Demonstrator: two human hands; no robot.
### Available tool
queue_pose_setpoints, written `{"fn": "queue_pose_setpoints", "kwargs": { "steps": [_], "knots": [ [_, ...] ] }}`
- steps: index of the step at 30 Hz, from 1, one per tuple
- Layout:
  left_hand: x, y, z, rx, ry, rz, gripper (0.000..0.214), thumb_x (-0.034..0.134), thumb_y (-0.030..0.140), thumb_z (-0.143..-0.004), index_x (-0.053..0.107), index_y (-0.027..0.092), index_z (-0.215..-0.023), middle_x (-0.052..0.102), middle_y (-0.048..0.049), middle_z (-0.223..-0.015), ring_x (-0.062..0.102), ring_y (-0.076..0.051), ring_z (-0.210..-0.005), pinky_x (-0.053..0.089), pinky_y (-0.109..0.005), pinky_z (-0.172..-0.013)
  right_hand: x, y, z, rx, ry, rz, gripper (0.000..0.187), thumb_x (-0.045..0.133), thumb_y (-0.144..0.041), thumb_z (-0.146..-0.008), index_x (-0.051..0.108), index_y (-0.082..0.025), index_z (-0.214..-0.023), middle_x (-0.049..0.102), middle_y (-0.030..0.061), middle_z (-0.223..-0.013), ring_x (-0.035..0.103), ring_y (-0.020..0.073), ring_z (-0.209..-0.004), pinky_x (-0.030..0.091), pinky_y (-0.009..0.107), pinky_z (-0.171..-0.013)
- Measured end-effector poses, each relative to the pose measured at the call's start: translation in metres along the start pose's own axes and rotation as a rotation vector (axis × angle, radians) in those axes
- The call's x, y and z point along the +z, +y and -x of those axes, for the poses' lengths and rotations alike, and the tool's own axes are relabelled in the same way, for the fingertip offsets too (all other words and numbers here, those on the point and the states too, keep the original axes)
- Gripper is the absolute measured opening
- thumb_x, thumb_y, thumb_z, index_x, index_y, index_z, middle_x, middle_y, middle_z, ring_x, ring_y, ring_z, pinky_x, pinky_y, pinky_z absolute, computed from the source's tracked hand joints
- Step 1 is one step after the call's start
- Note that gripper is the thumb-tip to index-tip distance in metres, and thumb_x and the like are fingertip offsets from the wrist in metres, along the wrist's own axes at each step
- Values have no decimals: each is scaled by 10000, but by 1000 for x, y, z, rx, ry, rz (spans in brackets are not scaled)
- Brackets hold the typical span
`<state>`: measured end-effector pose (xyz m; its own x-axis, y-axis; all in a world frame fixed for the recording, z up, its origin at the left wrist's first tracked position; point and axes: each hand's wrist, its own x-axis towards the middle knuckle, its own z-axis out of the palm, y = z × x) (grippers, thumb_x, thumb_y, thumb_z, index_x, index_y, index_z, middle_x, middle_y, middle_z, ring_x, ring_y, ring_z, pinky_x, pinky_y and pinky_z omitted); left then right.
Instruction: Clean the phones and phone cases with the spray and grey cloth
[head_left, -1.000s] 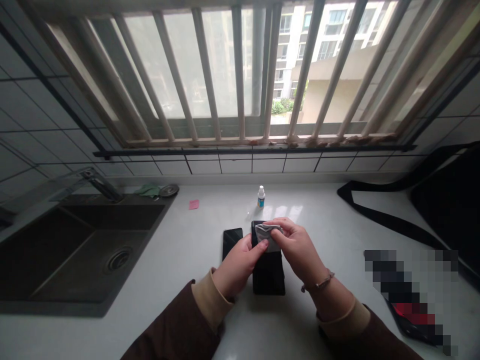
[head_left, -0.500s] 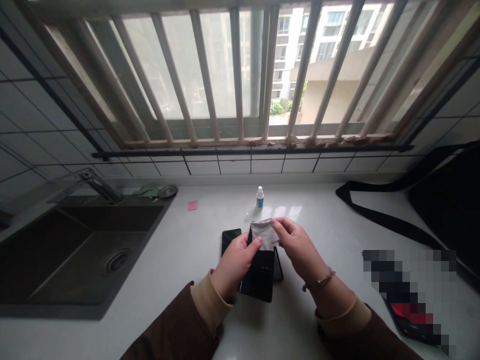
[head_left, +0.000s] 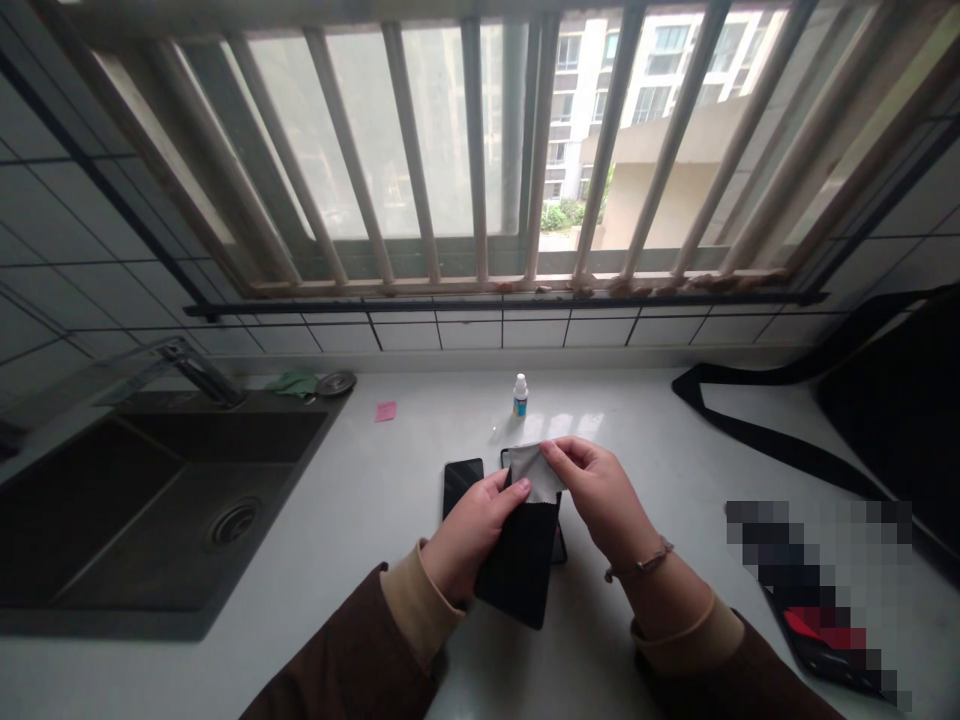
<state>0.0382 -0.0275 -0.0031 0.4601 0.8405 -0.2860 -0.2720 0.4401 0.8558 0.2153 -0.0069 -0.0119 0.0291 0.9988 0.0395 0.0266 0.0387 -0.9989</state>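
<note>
Pale desk (head_left: 337,570) beneath a barred window (head_left: 450,150); the left hand (head_left: 471,520) grips a black slab (head_left: 523,565), more slanted than a second ago, the right hand (head_left: 600,495) pinching grey cloth (head_left: 537,474).

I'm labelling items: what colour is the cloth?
The cloth is light grey, shown in the head view.

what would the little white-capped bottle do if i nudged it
The bottle would probably tip easily, being taller than it is wide and standing upright. Once down, it would likely roll, since its body looks round. The counter shines with window reflections, so a low push may slide it instead.
</note>
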Motion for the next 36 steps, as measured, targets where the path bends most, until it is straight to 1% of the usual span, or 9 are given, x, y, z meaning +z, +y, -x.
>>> {"fn": "queue_pose_setpoints", "kwargs": {
  "steps": [7,11,14,18,23,25,28,31,36],
  "knots": [
    [2,2,1,-25,27,54,413,720,346,-962,659,142,-1315,801,-133,-1031,784,-254,-784,604,-353,-725,1,0,1,269,-122,-161,505,764,-641,-851,777,-173,-1040,772,59,-945,676,193,-801,504,280,-681],
    [4,3,3,-32,27,128,466,742,372,-951,633,171,-1357,800,-120,-1036,791,-258,-804,612,-343,-719,2,0,2,281,-168,-257,419,815,-543,-836,771,-171,-1024,772,62,-937,680,178,-774,517,266,-664],
    [4,7,6,-147,36,263,452,711,428,-967,650,164,-1330,806,-122,-999,788,-245,-778,605,-318,-689,3,-2,1,256,-90,-336,369,791,-504,-861,759,-190,-1051,779,65,-982,709,195,-821,552,269,-674],
    [2,11,8,-280,-18,453,534,566,536,-1026,705,67,-1240,801,-189,-1028,763,-204,-754,606,-298,-710,1,0,-5,215,86,-451,277,755,-442,-883,728,-223,-1051,774,85,-1140,742,246,-1008,631,345,-829],
    [1,13,10,-228,-22,600,684,432,685,-1018,702,97,-1240,773,-180,-1053,755,-295,-944,598,-557,-937,-3,7,-14,156,311,-566,210,739,-380,-885,702,-223,-1019,784,76,-1073,761,237,-991,645,390,-910],
    [2,11,10,-222,20,598,710,428,728,-996,703,115,-1227,762,-170,-1041,747,-316,-971,576,-612,-964,-4,6,-13,88,339,-494,247,703,-400,-919,717,-208,-1073,793,86,-1091,767,251,-1011,640,417,-937],
    [4,7,9,-217,49,549,725,442,755,-974,711,127,-1216,753,-171,-1042,739,-314,-963,580,-602,-959,-4,0,-5,-107,313,-93,327,619,-445,-993,757,-211,-1175,805,94,-1134,760,299,-1084,616,472,-997],
    [5,2,9,-201,11,512,734,437,750,-982,709,132,-1269,756,-174,-1054,736,-293,-934,607,-523,-904,1,-2,5,-344,150,341,337,589,-363,-1026,743,-303,-1320,771,51,-1297,711,320,-1245,552,494,-1116],
    [6,-4,5,-145,-73,506,681,452,709,-1008,607,233,-1470,743,-139,-1262,737,-298,-1078,589,-441,-935,15,10,7,-623,-183,595,513,481,-100,-1027,640,-308,-1469,642,16,-1497,596,254,-1413,416,496,-1271]
  ]
}}
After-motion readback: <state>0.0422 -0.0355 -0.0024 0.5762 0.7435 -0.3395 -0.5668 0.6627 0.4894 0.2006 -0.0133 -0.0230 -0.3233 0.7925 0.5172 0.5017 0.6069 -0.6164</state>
